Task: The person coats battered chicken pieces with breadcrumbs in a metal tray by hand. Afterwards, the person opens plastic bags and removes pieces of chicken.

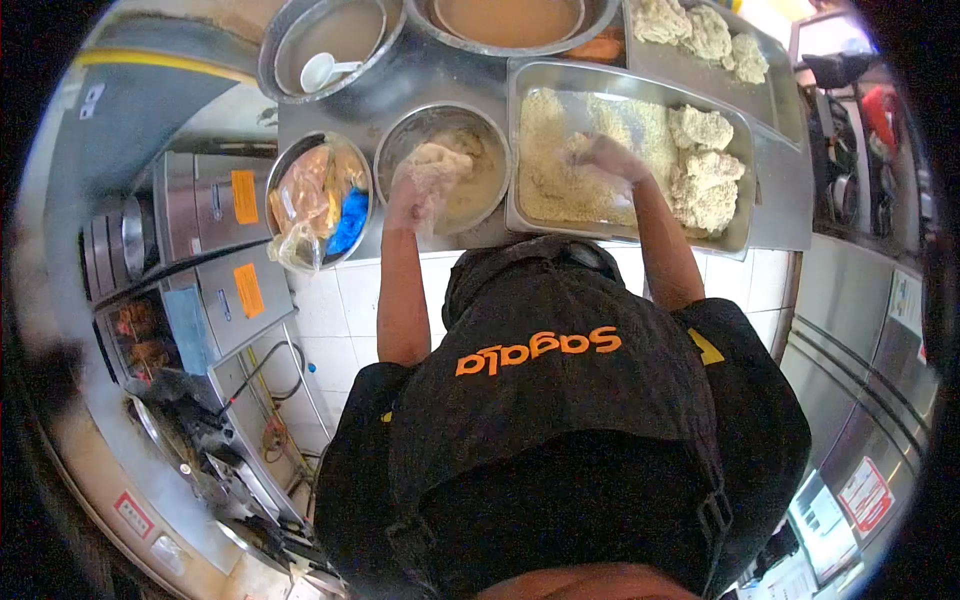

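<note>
perhaps so drips fall back, the left hand [413, 204] seems to hold a pale lump [442, 163] over the metal bowl [497, 128], grip unclear, while the right hand [614, 160], fingers too blurred to judge, meets loose crumbs [548, 190] beside coated pieces [708, 172] in the tray [514, 130].

The single view is worn on the person's head and looks forward and steeply down, over the dark apron [560, 430], whose orange lettering [540, 350] appears upside down. The apron is close to the camera and fills much of the lower centre; the arms run upward from it to the tabletop [385, 88] across the upper part, farther off, with the left hand [418, 190] left of centre and the right hand [608, 160] right of it. A very wide lens bends the drawers [225, 290] at left and steel doors [850, 330] at right inside a dark, rounded border.
</note>
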Motion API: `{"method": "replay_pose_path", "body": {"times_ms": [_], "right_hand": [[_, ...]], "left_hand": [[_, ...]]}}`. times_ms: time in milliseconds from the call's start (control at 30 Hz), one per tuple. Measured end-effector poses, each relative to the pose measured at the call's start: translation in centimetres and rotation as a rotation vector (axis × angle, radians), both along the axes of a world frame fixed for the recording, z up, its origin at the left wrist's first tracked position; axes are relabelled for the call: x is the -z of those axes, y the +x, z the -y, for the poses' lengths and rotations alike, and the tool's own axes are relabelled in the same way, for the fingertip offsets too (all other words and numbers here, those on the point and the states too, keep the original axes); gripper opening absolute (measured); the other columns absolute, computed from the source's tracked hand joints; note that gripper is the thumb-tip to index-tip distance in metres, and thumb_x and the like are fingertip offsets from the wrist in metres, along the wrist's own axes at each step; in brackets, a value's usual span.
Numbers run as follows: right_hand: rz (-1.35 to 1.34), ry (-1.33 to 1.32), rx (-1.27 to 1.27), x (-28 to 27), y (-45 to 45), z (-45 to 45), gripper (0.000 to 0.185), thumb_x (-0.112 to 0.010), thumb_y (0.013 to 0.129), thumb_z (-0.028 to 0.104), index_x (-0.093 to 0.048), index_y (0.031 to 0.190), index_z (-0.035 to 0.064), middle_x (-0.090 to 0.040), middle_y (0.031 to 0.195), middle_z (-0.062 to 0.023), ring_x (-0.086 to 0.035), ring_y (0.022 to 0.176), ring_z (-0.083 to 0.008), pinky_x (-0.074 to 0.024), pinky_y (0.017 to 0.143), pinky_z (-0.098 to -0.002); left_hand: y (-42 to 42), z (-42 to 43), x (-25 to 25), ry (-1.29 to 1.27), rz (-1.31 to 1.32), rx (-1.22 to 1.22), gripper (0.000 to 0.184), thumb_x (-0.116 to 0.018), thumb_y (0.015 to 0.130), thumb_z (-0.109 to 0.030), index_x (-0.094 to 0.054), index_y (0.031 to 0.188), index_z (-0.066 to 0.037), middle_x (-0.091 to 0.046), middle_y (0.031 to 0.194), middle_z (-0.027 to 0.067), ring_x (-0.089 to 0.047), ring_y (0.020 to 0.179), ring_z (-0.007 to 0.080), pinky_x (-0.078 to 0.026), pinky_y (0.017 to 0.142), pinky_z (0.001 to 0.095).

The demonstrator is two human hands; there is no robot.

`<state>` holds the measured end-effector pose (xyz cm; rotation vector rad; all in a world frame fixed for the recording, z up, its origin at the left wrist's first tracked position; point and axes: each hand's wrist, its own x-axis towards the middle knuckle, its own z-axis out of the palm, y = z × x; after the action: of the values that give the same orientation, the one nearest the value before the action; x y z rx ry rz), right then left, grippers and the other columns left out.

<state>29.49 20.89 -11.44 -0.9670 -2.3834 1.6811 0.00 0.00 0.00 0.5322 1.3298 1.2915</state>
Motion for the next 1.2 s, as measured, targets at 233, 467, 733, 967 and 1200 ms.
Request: {"method": "replay_pose_path", "body": {"times_ms": [233,467,733,967,1200], "right_hand": [[0.232,0.447,0.277,-8.2,-0.1,1.9,0.045,-0.063,0.070,0.034,-0.056,0.105,0.0070,-0.060,0.097,-0.0162,-0.058,0.087,-0.0282,-0.0446,0.077,-0.0357],[0.481,0.056,0.232,-7.4,3.7,6.6,0.038,-0.061,0.077,0.029,-0.055,0.106,0.0057,-0.059,0.103,-0.0100,-0.056,0.090,-0.0194,-0.0447,0.080,-0.0305],[-0.011,-0.583,0.199,0.8,-3.2,9.7,0.035,-0.056,0.081,0.027,-0.053,0.108,0.0048,-0.058,0.094,-0.0086,-0.056,0.076,-0.0161,-0.0475,0.067,-0.0279],[-0.359,0.145,-0.100,2.5,-1.9,6.1,0.058,-0.064,0.061,0.012,-0.046,0.115,0.0017,-0.054,0.106,-0.0109,-0.049,0.102,-0.0210,-0.0384,0.089,-0.0320],[0.417,0.608,0.029,3.3,-2.7,0.7,0.029,-0.060,0.071,0.027,-0.061,0.079,-0.0012,-0.059,0.074,-0.0234,-0.061,0.072,-0.0301,-0.0445,0.062,-0.0404]], "left_hand": [[-0.9,1.0,4.7,0.052,-0.101,-0.178,0.017,-0.058,0.075,-0.012,-0.060,0.089,-0.004,-0.059,0.083,0.0019,-0.055,0.072,0.0118,-0.045,0.065,0.0239],[1.1,0.2,3.3,0.182,-0.021,-0.357,0.017,-0.058,0.076,-0.013,-0.057,0.091,-0.005,-0.058,0.083,0.0022,-0.056,0.072,0.0144,-0.048,0.067,0.0288],[-1.3,-0.2,5.1,0.108,0.107,0.027,0.021,-0.062,0.068,-0.009,-0.057,0.088,-0.004,-0.059,0.085,0.0070,-0.055,0.084,0.0184,-0.045,0.074,0.0306],[-3.2,1.8,9.4,0.293,-1.155,-0.035,0.023,-0.061,0.072,-0.015,-0.058,0.092,-0.004,-0.059,0.084,0.0036,-0.053,0.087,0.0158,-0.042,0.077,0.0291],[-6.0,2.6,22.6,0.246,-1.052,-0.025,0.022,-0.056,0.079,-0.020,-0.058,0.098,-0.007,-0.059,0.084,0.0034,-0.053,0.082,0.0148,-0.042,0.074,0.0301]]}}
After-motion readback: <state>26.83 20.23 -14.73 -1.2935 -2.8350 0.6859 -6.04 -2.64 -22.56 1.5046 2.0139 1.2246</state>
